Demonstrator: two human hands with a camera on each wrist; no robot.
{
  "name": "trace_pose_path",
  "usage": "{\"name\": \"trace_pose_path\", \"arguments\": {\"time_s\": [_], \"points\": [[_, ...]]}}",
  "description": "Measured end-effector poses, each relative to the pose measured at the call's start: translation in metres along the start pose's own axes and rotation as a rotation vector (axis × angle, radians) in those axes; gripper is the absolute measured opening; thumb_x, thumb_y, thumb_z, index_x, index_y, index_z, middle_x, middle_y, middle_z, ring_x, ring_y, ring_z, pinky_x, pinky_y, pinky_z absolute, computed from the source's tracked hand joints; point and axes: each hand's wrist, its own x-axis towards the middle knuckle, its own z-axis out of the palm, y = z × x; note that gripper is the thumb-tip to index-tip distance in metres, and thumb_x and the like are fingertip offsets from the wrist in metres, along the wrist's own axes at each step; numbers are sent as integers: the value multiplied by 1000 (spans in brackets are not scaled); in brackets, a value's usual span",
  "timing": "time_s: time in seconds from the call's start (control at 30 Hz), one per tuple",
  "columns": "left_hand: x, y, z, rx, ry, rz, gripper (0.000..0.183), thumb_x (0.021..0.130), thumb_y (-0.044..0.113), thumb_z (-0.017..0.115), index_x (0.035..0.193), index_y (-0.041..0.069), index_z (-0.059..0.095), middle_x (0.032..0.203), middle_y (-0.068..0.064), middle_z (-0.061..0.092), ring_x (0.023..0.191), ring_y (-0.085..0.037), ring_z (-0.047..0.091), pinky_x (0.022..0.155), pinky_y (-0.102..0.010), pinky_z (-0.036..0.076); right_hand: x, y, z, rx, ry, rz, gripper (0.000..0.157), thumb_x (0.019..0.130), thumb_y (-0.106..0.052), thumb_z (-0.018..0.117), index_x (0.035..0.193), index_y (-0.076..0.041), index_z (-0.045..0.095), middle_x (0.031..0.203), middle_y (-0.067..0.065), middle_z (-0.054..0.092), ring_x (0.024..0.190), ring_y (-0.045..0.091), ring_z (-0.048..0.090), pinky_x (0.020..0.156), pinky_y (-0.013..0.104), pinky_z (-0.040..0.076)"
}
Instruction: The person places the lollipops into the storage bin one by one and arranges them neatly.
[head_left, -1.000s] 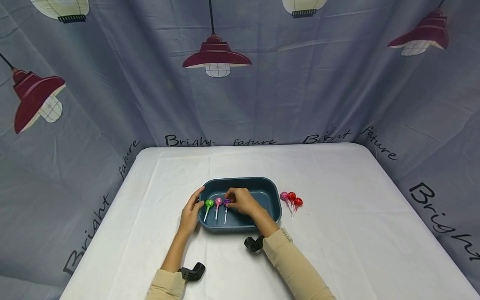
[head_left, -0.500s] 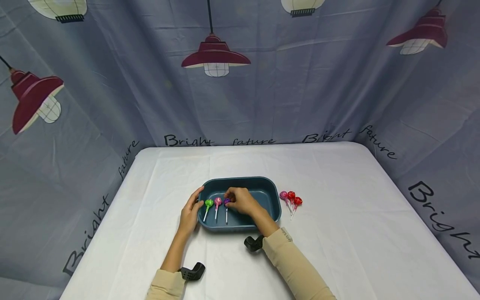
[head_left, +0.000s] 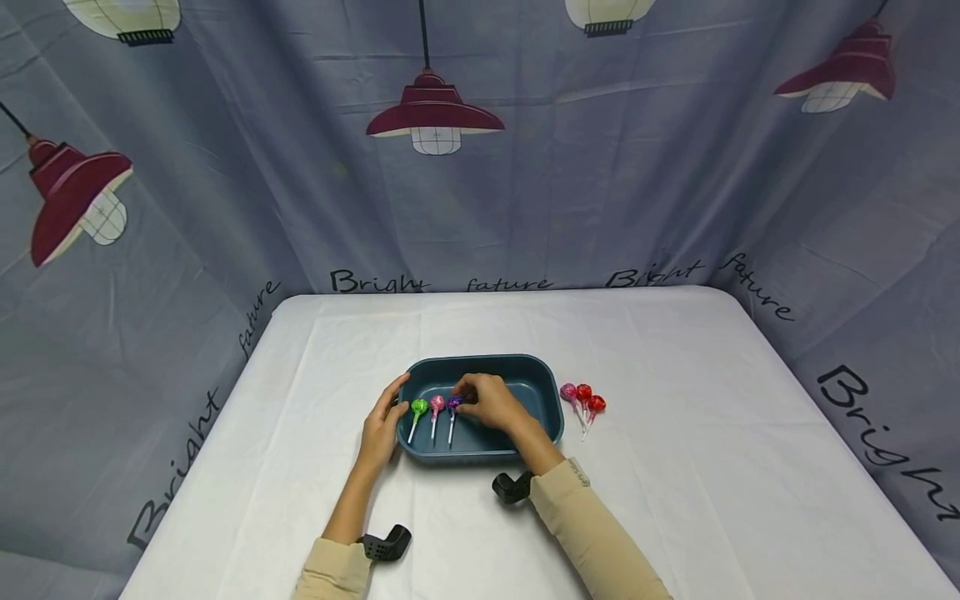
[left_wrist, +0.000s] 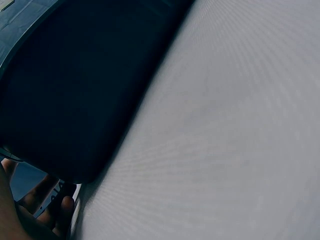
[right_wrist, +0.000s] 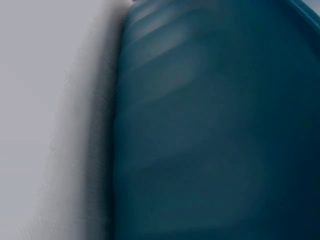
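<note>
A dark teal tray (head_left: 480,457) lies on the white table. My left hand (head_left: 381,425) holds its left end, thumb at the rim and fingers along the outside; the left wrist view shows those fingers (left_wrist: 64,212) beside a tray corner. Inside the tray a green lollipop (head_left: 417,408) and a pink lollipop (head_left: 437,405) lie side by side, sticks toward me. My right hand (head_left: 487,403) pinches the head of a purple lollipop (head_left: 453,405) just right of them. The right wrist view shows only the tray wall (right_wrist: 175,150) and cloth; the fingers are hidden there.
To the right of the tray lie a dark pink lollipop (head_left: 569,392) and two red lollipops (head_left: 596,404), their sticks converging. The tray's raised rim surrounds the lollipops inside. A grey curtain (head_left: 480,208) printed with lamps hangs behind the table.
My right hand has shifted slightly right, leaving more of the purple lollipop's head visible. The lower end of that lollipop's stick has swung a little left. The left hand stays at the tray.
</note>
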Motion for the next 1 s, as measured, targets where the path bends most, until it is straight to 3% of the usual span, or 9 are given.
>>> {"name": "trace_pose_path", "arguments": {"time_s": [0.07,0.17,0.47,0.6,0.83,1.0], "points": [[-3,10,0,-17,0,-6,42,93,3,47,134,10,49,136,-13,47,123,-32,42,100,-48,31,-2,-1,-2,-2,5,1,20,77,-6,73,96,-3,66,94,8,65,87,21,61,77,33,50],[-3,9,0,-16,-6,-1,42,93,3,47,134,8,48,136,-15,45,123,-34,41,100,-49,31,-5,-4,-6,3,12,-1,22,77,-6,73,98,-3,66,96,9,65,90,22,61,80,35,49],[6,-24,1,23,14,-19,42,94,12,49,134,23,50,137,-5,47,123,-25,43,101,-45,33,-24,-16,-19,31,41,-2,24,79,-10,72,102,-6,66,102,5,64,95,20,60,84,35,48],[6,-20,1,2,10,-20,42,94,10,50,134,22,50,137,-5,47,124,-26,42,101,-44,32,-34,-21,-29,58,58,-32,25,80,-11,71,103,-5,65,102,7,64,95,22,59,84,37,48],[-1,7,1,-12,-6,-18,42,93,4,48,135,10,49,137,-15,44,124,-35,40,101,-50,30,-50,-21,-50,83,95,-3,24,83,-17,69,105,-10,65,103,4,64,96,19,59,85,40,47],[3,-12,1,4,8,-32,43,94,8,49,134,21,50,137,-6,46,124,-27,42,101,-45,32,-58,-18,-71,93,160,36,23,84,-17,68,105,-9,65,103,4,65,97,22,60,86,43,47]]}}
